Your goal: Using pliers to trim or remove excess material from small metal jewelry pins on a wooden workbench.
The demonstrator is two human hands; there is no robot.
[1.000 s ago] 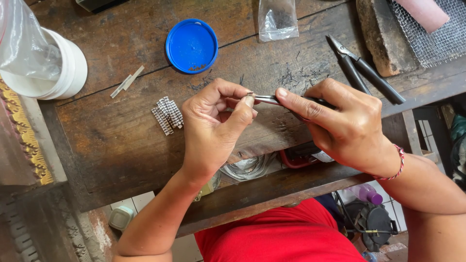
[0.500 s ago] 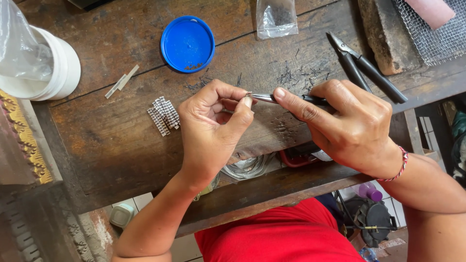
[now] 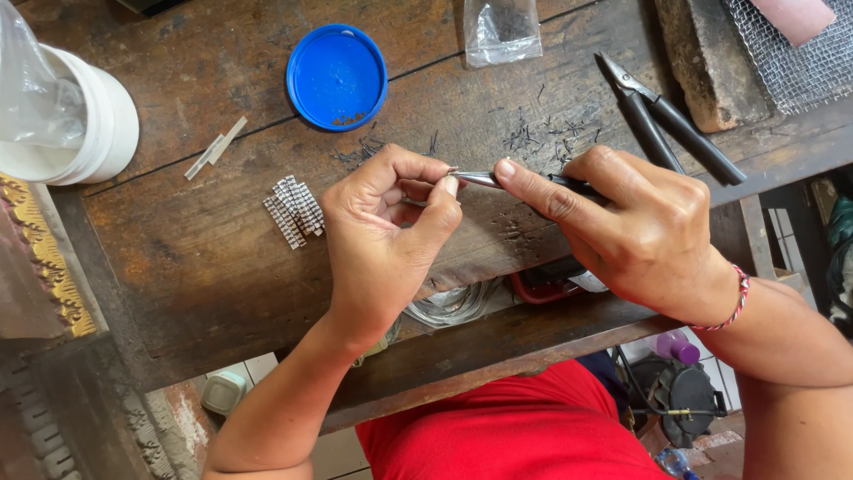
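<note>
Gripping slim pliers (image 3: 498, 180), the right hand (image 3: 622, 227) aims them leftward, long axis level, tips meeting a tiny piece pinched in the left hand (image 3: 386, 231). Beyond, on the wooden surface (image 3: 178, 267), lie silver strips (image 3: 295, 209) and a blue lid (image 3: 337, 77).

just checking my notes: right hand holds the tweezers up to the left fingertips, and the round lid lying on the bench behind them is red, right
Not quite. The head view shows the round lid on the wooden bench is blue, not red. The rest holds: the right hand holds the tweezers up to the fingertips of the left hand.
</note>
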